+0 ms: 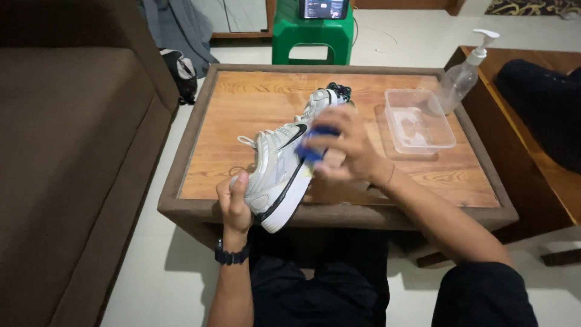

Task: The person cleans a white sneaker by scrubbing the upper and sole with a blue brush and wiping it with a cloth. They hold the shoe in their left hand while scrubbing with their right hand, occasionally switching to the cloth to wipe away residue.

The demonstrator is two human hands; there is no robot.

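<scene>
Left hand (234,203) grips sneaker (283,163) toe; right hand (345,148) presses blue cloth (311,148) on side.

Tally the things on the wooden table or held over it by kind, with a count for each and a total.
Sneakers: 1, silver-white shoe, gripped by the left hand
Blue cloths: 1, blue cloth, pressed on it by the right hand
Clear plastic containers: 1, container
Pump bottles: 1, pump bottle
Total: 4

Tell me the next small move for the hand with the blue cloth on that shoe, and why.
Probably slide the blue cloth along the side of the shoe toward the toe. The right hand presses it mid-shoe, while the left hand steadies the toe end.
</scene>
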